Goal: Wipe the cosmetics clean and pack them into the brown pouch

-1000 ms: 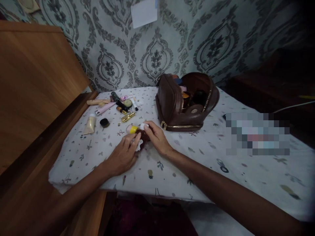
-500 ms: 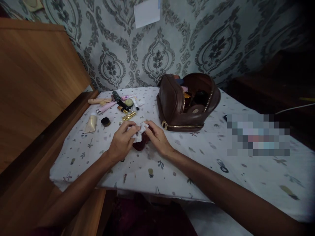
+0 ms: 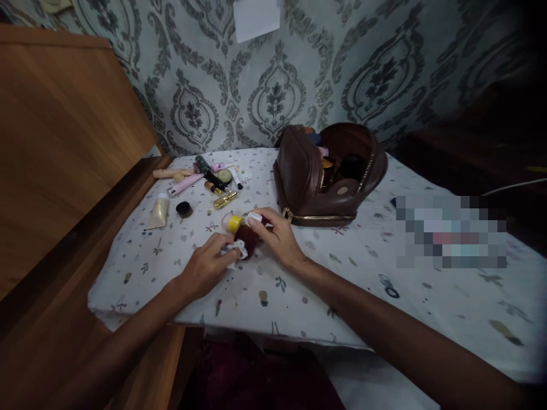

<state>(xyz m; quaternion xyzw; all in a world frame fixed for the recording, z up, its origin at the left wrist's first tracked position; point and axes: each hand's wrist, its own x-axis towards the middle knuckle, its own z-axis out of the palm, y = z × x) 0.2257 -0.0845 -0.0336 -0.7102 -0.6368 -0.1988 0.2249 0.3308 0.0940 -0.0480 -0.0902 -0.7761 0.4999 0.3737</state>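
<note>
**Dark bottle being wiped with a white tissue**

Nearest the camera, a crumpled white tissue (image 3: 234, 250) is being pinched in the closed fingers of the left hand (image 3: 205, 269) and pressed against the lower end of a small dark bottle (image 3: 247, 236) with a yellow cap (image 3: 234, 222). The bottle is being held lying on the patterned cloth (image 3: 299, 296), gripped by the right hand (image 3: 276, 236). The wiping is probably being done best with the bottle steadied and turned a little. One bottle and one tissue are being handled. Further back, about nine small cosmetics are lying near the left edge, among them one cream tube (image 3: 157, 212), one black round pot (image 3: 184, 209) and one gold tube (image 3: 224, 200). Beyond, one brown bag (image 3: 299, 176) is standing open.
</note>
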